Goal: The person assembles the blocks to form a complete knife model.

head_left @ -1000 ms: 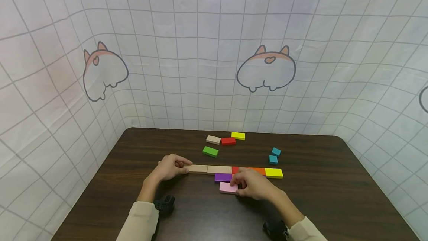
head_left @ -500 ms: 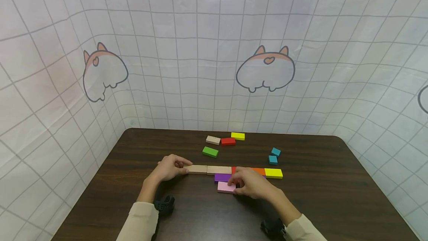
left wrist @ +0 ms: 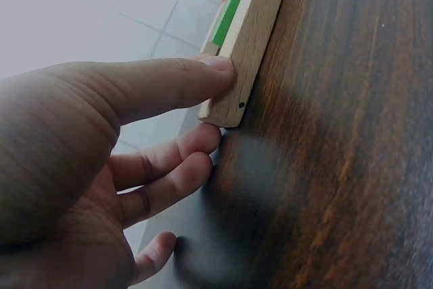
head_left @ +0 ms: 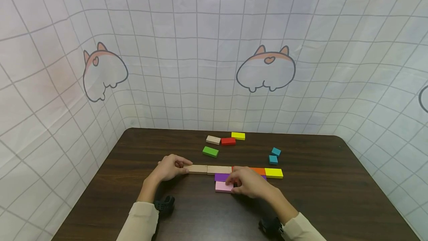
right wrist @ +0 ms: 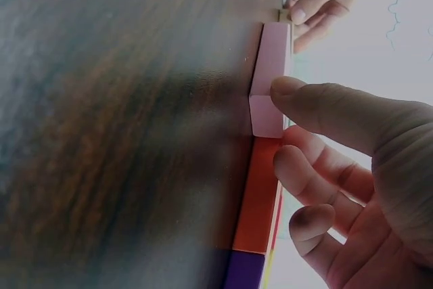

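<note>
My left hand (head_left: 169, 167) pinches the left end of a plain wooden block (head_left: 197, 169), thumb on its near face in the left wrist view. That block begins a straight row with a second wooden block (head_left: 219, 169), an orange block (head_left: 259, 170) and a yellow block (head_left: 274, 173). A purple block (head_left: 221, 177) lies along the row's near side. Just in front of it is a pink block (head_left: 223, 186), its right end held between the thumb and fingers of my right hand (head_left: 250, 183). A red-orange block (right wrist: 257, 194) lies beyond the pink one in the right wrist view.
Behind the row lie a green block (head_left: 210, 151), a pale wooden block (head_left: 213, 140), a red block (head_left: 228, 141) and a yellow block (head_left: 238, 135). Two small blue blocks (head_left: 273, 160) sit at the back right. A gridded cloth (head_left: 187, 66) hangs behind the dark table (head_left: 317, 181).
My right hand has slid the pink block a little to the left and slightly away, up along the purple block. The left hand has stayed at the wooden block's end.
</note>
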The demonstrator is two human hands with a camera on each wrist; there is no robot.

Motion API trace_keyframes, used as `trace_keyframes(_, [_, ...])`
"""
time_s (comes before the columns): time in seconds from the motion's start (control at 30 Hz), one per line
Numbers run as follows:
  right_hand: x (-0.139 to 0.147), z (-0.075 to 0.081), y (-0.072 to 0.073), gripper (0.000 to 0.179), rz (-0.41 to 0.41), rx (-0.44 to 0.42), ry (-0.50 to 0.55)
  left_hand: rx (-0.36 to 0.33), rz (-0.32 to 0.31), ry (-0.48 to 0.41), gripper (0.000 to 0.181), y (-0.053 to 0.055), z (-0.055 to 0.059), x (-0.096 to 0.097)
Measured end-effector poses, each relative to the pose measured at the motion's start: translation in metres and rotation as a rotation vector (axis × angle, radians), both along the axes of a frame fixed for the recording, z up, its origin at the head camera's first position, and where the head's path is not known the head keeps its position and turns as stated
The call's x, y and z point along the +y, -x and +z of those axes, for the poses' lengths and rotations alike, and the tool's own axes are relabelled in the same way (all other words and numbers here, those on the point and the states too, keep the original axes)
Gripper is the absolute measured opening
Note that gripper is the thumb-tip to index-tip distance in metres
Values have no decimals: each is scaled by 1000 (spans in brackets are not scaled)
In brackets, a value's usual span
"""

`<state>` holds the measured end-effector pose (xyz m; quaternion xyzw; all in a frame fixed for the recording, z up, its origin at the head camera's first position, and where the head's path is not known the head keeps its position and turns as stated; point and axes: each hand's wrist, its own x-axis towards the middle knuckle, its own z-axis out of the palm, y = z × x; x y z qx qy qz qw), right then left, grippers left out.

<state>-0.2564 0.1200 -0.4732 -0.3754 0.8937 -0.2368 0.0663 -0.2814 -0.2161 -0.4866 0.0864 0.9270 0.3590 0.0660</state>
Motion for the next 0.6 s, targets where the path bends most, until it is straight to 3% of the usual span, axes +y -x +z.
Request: trace_keyframes(0.6, [-1, 4, 4, 19, -6, -51, -17, -5, 5, 4, 19, 0, 1, 0])
